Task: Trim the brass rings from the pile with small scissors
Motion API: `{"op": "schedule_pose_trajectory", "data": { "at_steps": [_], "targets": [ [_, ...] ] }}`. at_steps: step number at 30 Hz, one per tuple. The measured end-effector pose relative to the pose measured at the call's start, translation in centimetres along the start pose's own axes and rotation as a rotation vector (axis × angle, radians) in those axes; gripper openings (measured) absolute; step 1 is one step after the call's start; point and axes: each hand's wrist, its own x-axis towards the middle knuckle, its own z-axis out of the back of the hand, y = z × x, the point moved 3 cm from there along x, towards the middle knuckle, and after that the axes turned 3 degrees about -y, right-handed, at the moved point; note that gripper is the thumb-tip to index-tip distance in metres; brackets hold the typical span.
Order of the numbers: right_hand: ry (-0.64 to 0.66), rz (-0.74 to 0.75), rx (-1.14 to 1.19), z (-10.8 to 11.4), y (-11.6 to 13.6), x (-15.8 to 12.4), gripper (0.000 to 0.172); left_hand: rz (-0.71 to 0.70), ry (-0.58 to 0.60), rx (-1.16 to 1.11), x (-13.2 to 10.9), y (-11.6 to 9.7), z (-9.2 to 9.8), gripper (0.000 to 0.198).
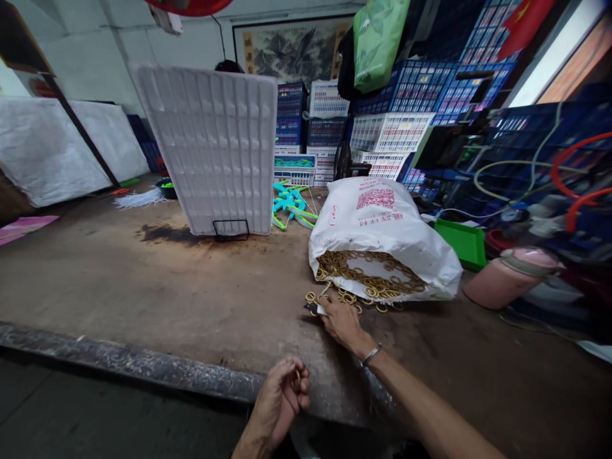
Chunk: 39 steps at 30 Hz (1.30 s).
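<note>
A white sack [382,223] lies on its side on the brown worktable [191,299], its mouth spilling several brass rings [368,274]. My right hand [340,320] reaches to the loose rings [335,298] in front of the sack, fingers closed in a pinch on a small white-and-dark item with rings. My left hand [282,398] stays near the table's front edge, fingers curled around a brass ring [296,377]. A metal bracelet [371,354] circles my right wrist.
A tall white moulded tray [215,146] stands upright in a wire holder at the table's middle. Cyan plastic parts [289,204] lie behind it. A green tray [461,242] and pink container [507,280] sit right of the sack. Blue and white crates [396,108] are stacked behind.
</note>
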Motion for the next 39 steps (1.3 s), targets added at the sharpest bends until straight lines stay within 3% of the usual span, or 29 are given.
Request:
{"op": "schedule_pose_trajectory", "data": {
  "at_steps": [6, 10, 16, 20, 25, 34, 39],
  "targets": [
    [0.072, 0.041, 0.063, 0.9, -1.0, -4.1, 0.032, 0.024, -0.051, -0.025, 0.9, 0.2, 0.2, 0.018],
    [0.067, 0.110, 0.177, 1.4, -2.5, -5.6, 0.050, 0.031, -0.041, -0.018, 0.9, 0.2, 0.2, 0.020],
    [-0.118, -0.025, 0.189, 1.6, -6.5, -2.7, 0.043, 0.008, -0.080, -0.006, 1.0, 0.3, 0.2, 0.023],
    [-0.078, -0.156, 0.010, 1.1, -7.8, -0.8, 0.029, -0.005, -0.084, -0.013, 1.1, 0.4, 0.3, 0.025],
    [-0.026, -0.268, -0.069, 1.0, -8.6, -1.2, 0.022, 0.005, -0.104, 0.000, 1.3, 0.4, 0.2, 0.030],
    [-0.049, -0.314, -0.128, 0.6, -10.5, -1.6, 0.044, 0.013, -0.112, 0.025, 1.3, 0.5, 0.3, 0.030],
    [-0.118, -0.268, -0.153, 1.6, -11.4, -0.7, 0.052, 0.016, -0.097, 0.044, 1.3, 0.4, 0.3, 0.025]
  ]
}}
